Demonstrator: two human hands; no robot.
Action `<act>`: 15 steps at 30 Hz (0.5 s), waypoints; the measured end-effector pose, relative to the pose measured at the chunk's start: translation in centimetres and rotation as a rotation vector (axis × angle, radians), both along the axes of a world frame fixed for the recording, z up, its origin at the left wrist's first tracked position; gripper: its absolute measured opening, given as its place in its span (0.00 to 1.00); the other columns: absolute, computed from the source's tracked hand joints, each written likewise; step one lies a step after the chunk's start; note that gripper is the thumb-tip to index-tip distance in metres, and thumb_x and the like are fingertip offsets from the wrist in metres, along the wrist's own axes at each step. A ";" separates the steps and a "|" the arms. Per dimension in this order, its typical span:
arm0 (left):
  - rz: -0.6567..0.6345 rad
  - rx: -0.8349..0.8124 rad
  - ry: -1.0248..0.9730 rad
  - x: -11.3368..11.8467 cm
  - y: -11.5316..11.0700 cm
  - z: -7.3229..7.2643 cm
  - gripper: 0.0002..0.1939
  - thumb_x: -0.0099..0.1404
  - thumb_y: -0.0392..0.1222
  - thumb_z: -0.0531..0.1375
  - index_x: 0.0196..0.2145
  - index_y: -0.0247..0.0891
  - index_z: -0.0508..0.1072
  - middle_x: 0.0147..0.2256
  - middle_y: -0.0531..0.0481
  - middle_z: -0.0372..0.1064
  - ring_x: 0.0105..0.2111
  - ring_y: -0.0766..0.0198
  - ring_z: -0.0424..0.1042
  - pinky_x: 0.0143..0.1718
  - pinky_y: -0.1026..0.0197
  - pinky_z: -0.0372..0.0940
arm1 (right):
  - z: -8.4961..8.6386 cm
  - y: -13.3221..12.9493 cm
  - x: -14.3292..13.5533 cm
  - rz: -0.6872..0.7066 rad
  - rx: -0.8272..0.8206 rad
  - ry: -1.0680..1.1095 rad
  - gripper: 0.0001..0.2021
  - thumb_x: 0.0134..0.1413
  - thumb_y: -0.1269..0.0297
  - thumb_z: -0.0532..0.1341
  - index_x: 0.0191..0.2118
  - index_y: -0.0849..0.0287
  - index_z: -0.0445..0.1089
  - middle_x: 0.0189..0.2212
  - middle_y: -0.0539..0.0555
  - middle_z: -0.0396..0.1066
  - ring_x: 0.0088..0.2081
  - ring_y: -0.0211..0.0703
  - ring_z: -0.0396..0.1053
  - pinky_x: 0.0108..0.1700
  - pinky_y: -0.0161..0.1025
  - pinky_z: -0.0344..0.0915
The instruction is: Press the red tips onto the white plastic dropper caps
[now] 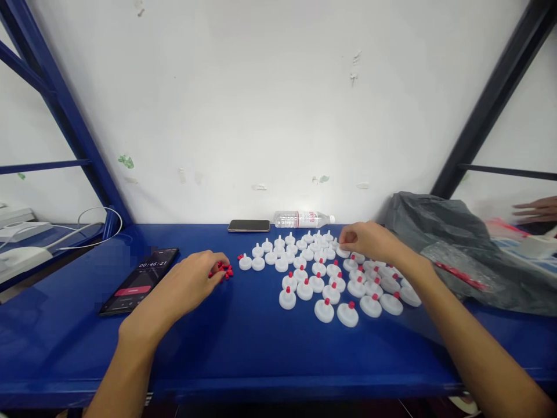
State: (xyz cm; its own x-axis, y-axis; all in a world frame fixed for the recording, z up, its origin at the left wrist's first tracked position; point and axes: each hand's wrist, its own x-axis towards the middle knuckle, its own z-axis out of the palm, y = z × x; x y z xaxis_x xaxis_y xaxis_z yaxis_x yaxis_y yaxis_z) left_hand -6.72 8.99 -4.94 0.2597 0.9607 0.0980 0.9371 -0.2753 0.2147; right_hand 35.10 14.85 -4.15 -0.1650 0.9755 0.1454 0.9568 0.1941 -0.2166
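Note:
My left hand [201, 276] rests at a small pile of red tip caps [229, 271], its thumb and fingers closed around some of them. My right hand [369, 239] reaches over the far side of a group of white nozzle lids, fingers pinched at the nozzle of one white lid [343, 253]; the fingers hide its top. Nearer to me and to the right, several white lids [324, 312] wear red tips. Towards the back left, others [258, 264] have bare white nozzles. One lone red cap [240, 256] lies beside the leftmost lid.
A phone [139, 281] showing a running timer lies at the left. Along the wall are another phone [249, 226] and a clear plastic bottle [300, 219] on its side. Grey plastic bag [418, 223] and a clear bag [456, 270] with red pieces lie right. Another person's hand [537, 209] shows far right.

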 end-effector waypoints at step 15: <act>-0.001 -0.039 0.073 1.1 -0.6 -0.4 0.17 0.72 0.46 0.51 0.47 0.47 0.80 0.43 0.45 0.81 0.39 0.51 0.78 0.37 0.56 0.64 | -1.5 0.7 -0.6 0.178 0.089 0.020 0.11 0.64 0.57 0.63 0.40 0.54 0.82 0.41 0.55 0.83 0.42 0.52 0.79 0.46 0.44 0.69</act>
State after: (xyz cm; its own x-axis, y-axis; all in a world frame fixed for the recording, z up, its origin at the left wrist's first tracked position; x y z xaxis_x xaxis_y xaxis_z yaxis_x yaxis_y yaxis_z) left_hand -5.66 8.41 -5.34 0.2662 0.9630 0.0414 0.9503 -0.2694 0.1560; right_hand 34.52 15.58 -5.70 -0.3299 0.9143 0.2349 0.9013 0.3791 -0.2097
